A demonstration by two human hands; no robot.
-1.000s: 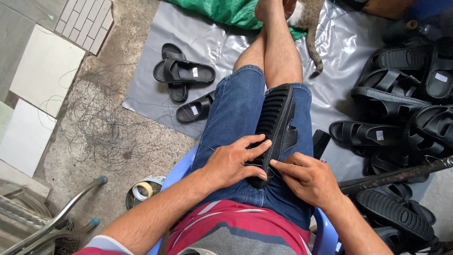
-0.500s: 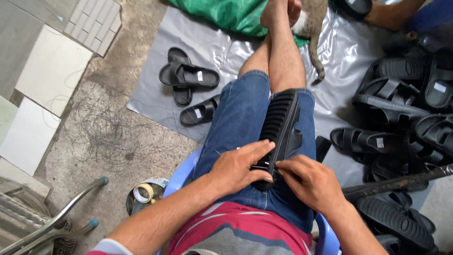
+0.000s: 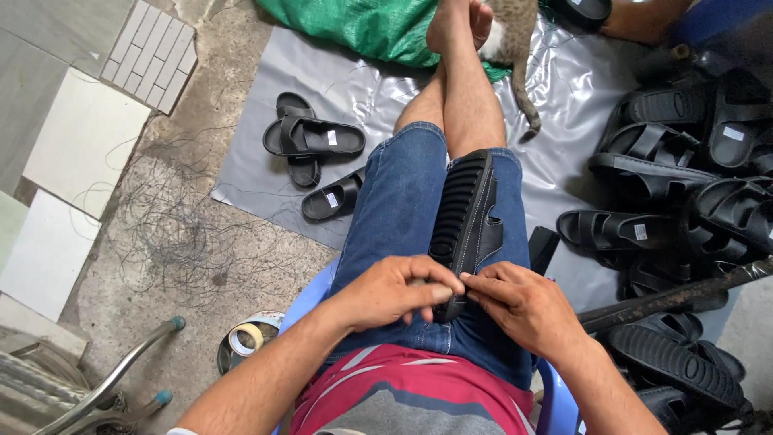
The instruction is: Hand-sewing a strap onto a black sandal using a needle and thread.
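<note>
Not much in the way of packaging here, just small white rectangular labels sitting on black sandals, all placed relative to the grey plastic sheet [image 3: 266, 161]. One label [image 3: 332, 137] is showing on the strap of the sandal lying at the sheet's left part, another label [image 3: 331, 199] is sitting on the smaller sandal just below it, near the sheet's lower left edge. Over on the sheet's right side, a third label [image 3: 640, 232] is showing on a sandal's strap, and a fourth label [image 3: 733, 134] is sitting higher up in the pile (print too small to make out anyway).
</note>
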